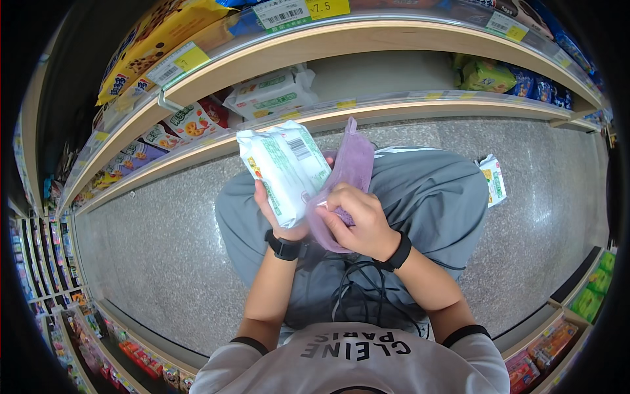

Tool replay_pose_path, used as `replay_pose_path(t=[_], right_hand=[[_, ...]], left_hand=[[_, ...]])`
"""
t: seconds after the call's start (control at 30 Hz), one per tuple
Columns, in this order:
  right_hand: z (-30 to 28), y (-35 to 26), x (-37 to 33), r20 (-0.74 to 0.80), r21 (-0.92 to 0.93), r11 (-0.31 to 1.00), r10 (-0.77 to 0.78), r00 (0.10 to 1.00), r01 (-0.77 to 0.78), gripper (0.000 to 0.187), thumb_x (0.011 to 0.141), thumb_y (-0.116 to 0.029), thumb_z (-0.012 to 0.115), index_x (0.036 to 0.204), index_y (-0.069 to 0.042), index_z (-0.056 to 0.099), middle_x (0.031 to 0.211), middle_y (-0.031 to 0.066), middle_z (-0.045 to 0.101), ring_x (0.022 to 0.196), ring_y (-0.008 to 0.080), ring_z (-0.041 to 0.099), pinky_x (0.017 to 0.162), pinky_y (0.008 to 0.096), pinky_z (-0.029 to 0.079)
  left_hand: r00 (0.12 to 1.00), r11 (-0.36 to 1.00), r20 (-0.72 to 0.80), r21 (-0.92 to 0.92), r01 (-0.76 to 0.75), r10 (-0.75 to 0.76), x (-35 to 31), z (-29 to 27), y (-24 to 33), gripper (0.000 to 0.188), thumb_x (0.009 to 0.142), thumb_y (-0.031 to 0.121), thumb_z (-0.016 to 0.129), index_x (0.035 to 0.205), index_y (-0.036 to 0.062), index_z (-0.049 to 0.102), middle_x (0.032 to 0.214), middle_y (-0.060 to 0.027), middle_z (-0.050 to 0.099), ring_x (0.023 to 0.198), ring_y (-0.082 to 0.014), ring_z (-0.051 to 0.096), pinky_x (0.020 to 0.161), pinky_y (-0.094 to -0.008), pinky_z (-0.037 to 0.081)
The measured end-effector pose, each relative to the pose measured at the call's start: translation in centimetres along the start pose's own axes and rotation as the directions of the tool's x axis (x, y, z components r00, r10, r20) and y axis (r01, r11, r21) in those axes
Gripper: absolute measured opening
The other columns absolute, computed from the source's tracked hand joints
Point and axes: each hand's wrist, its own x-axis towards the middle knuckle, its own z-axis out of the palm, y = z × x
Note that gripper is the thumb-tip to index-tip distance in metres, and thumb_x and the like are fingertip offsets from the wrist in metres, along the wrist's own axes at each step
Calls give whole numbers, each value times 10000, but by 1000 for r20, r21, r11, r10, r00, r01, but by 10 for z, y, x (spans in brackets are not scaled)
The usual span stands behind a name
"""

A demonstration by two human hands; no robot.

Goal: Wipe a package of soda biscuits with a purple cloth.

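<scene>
The right hand's [361,222] fingers are closed in a pinch on the purple cloth [355,161]; it lies at their tips, overlapping the packet's right edge. The left hand's [295,233] fingers curl round the white packet [285,171], parted to its width. The step seems to be working the cloth beside the packet; next calls for a steady left hold. Beyond the right fingers, another packet [493,180] lies on the floor [538,164].

Glossy, speckled grey floor [151,262] spreads below the right grip [361,222] and to either side. Wood-edged shelving [407,41] runs ahead of that grip, more racks [58,297] stand well to its left, and another pale wooden unit [569,314] sits behind it to the right.
</scene>
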Motion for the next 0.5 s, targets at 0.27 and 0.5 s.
replay_pose_path(t=[0.27, 0.5], right_hand=[[8, 5, -3, 30, 51, 997, 57, 998, -58, 137, 755, -32, 655, 804, -16, 528, 734, 112, 558, 629, 273, 585, 565, 312, 466], [10, 2, -5, 131, -29, 999, 35, 991, -32, 128, 775, -93, 644, 803, -36, 533, 730, 115, 568, 644, 296, 585, 554, 338, 453]], left_hand=[[998, 992, 7, -107, -66, 68, 1, 3, -1, 898, 758, 719, 417, 1434, 180, 175, 1384, -201, 309, 1281, -429, 289, 1030, -540, 294], [990, 990, -65, 69, -124, 128, -3, 8, 4, 915, 764, 689, 468, 1425, 124, 182, 1392, -163, 310, 1274, -393, 311, 1042, -518, 284]])
